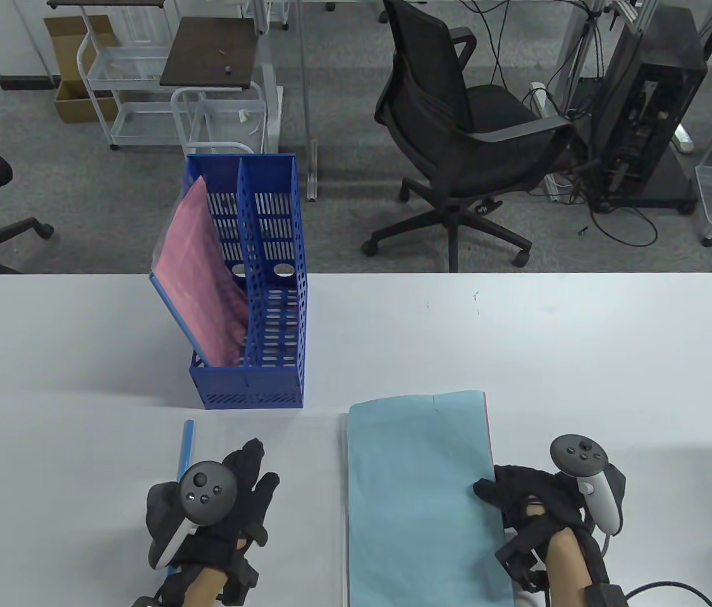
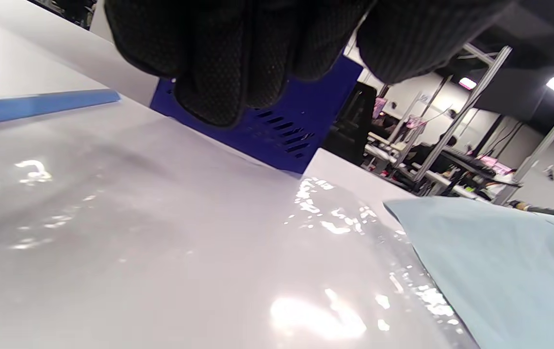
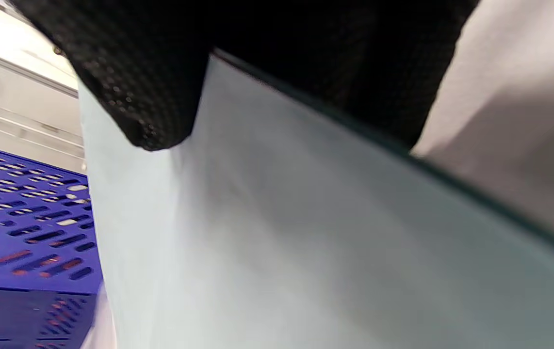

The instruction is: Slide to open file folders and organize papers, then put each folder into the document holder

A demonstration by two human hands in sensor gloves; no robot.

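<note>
A clear file folder lies open near the front edge, its transparent cover [image 1: 293, 506] [image 2: 160, 218] spread to the left. A light blue paper stack [image 1: 419, 499] [image 2: 500, 261] [image 3: 282, 242] lies on its right half. The blue slide bar [image 1: 186, 442] [image 2: 39, 106] lies at the cover's left. My left hand [image 1: 251, 477] rests flat on the cover, fingers [image 2: 219, 72] straight. My right hand [image 1: 498, 496] pinches the stack's right edge, thumb [image 3: 136, 97] on top. The blue document holder [image 1: 267, 297] [image 2: 286, 126] [image 3: 24, 218] stands behind, with a pink folder [image 1: 201, 278] in its left compartment.
The holder's right compartment [image 1: 274, 253] holds nothing that I can see. A thin red edge [image 1: 489, 430] shows under the blue stack's right side. Beyond the table's far edge stand black office chairs [image 1: 463, 139], carts and a computer tower [image 1: 647, 107].
</note>
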